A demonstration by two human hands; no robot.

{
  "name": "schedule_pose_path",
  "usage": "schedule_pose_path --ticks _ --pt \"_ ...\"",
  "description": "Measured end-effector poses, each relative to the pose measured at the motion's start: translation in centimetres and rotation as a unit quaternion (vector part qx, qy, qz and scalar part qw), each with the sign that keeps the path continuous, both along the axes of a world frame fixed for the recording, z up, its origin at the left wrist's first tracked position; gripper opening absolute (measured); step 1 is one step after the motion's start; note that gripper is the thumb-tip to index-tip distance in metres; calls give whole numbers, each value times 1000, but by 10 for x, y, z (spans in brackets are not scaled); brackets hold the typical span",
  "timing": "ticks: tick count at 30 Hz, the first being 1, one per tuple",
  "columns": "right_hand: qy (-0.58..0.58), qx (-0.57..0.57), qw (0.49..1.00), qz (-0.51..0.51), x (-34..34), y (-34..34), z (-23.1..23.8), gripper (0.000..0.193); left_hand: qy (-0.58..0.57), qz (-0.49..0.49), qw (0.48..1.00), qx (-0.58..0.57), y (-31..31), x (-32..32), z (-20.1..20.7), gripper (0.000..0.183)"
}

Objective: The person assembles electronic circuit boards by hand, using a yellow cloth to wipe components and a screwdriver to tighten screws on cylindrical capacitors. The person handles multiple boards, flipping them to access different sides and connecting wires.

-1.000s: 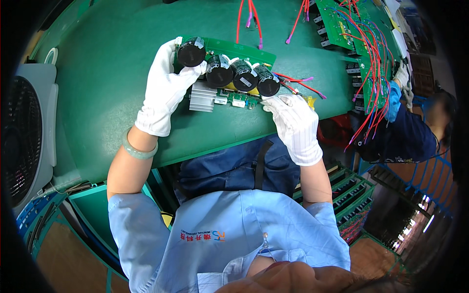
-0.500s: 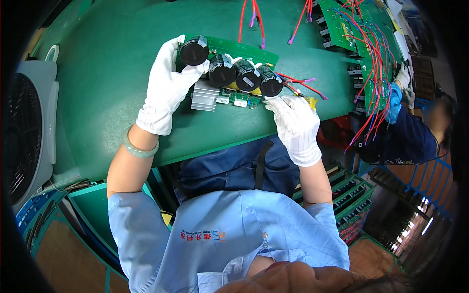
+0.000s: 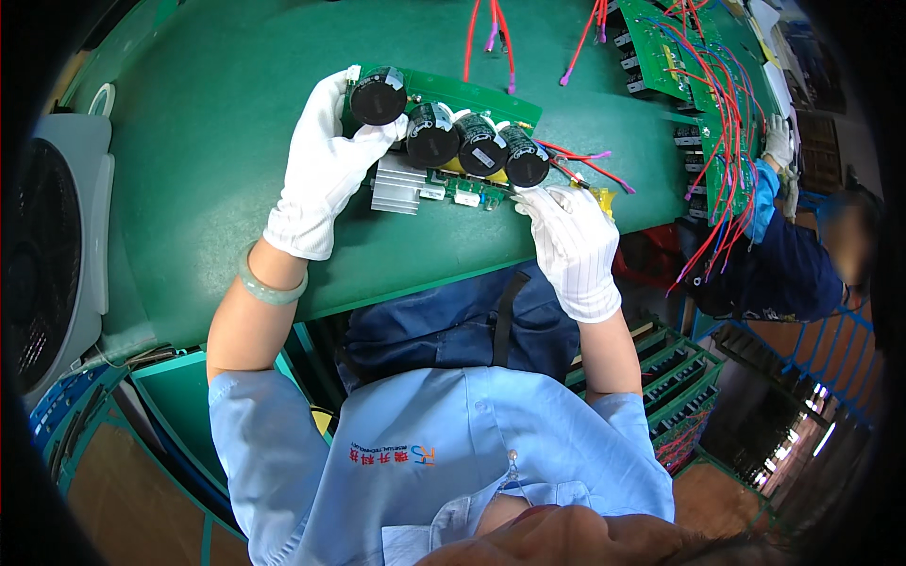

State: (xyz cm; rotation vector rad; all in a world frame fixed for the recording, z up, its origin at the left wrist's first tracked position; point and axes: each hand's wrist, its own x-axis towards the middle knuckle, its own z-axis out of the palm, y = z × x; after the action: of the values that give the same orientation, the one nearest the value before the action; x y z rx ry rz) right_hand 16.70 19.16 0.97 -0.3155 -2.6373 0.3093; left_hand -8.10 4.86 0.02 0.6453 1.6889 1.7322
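Note:
A green circuit board (image 3: 472, 97) is held tilted above the green table, with several black cylindrical capacitors (image 3: 482, 146) facing me. A silver finned heatsink (image 3: 396, 186) sits at its lower left. My left hand (image 3: 326, 156), in a white glove, is closed round the board's left end, thumb beside the leftmost capacitors. My right hand (image 3: 573, 236), also white-gloved, has its fingers pinched together at the board's lower right corner; what lies between the fingertips is hidden. Red wires (image 3: 595, 170) with purple ends come out behind the board's right end, and a yellow piece (image 3: 602, 201) shows behind my right hand.
More red wires (image 3: 511, 52) lie on the green table (image 3: 208, 94) at the far side. Several wired boards (image 3: 722, 160) stand at the right, where a co-worker's gloved hand (image 3: 779, 141) touches one. A fan (image 3: 66, 255) stands at the left. A green rack (image 3: 675, 387) is below the table.
The board has shifted very slightly to the right in my hands. My grip looks the same. At the right, the co-worker's hand has moved a little farther away.

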Motion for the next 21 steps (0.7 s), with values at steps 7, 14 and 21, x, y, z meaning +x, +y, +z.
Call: schedule_pose_path --ticks 7,14,21 --pt "-2 9 1000 2 -1 0 1 46 21 2 1000 -10 0 1 0 65" --pt "-13 -36 999 13 0 2 -1 42 10 4 1000 -3 0 1 1 67" --pt "10 -17 1000 -16 0 -3 -2 39 -5 2 1000 9 0 1 -1 66"
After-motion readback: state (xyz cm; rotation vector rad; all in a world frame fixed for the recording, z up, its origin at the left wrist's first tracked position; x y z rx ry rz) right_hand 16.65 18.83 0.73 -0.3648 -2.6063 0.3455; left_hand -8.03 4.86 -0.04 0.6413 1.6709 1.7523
